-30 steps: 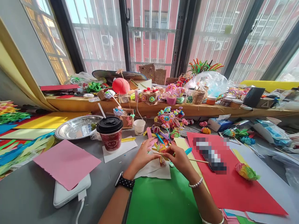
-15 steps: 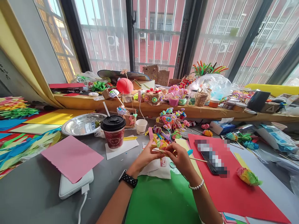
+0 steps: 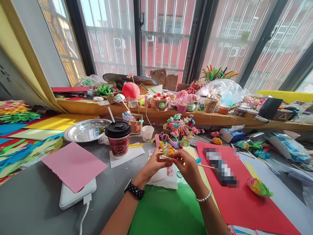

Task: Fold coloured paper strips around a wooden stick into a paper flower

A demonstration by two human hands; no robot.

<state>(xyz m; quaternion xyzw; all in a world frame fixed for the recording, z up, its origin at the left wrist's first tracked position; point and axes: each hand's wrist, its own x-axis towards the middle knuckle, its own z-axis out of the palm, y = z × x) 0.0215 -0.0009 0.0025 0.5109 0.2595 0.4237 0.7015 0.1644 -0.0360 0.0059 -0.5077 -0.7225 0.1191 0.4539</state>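
Over the front of the desk, both my hands meet around a thin wooden stick (image 3: 205, 166). My left hand (image 3: 153, 167), with a dotted watch strap at its wrist, pinches its left end, where a pale strip seems to lie along the stick. Fingers of my right hand (image 3: 187, 163) are closed on the stick's middle, and its far end sticks out to the right past a small blue paper piece (image 3: 198, 160). Yellow and green paper pieces (image 3: 166, 150) show just behind the fingertips; whether they touch the stick I cannot tell. White paper (image 3: 161, 180) lies below the hands.
A lidded cup (image 3: 118, 143) with a straw stands left, beside a metal plate (image 3: 73, 133). Pink paper (image 3: 74, 166) covers part of a white power bank (image 3: 78, 195). Right lie red card (image 3: 220, 199), a phone and a paper flower (image 3: 259, 187). Green board (image 3: 168, 209) is in front.
Both hands stay on the stick with small finger movements. The stick's right end has shifted slightly left and up. The whole view has moved a little.
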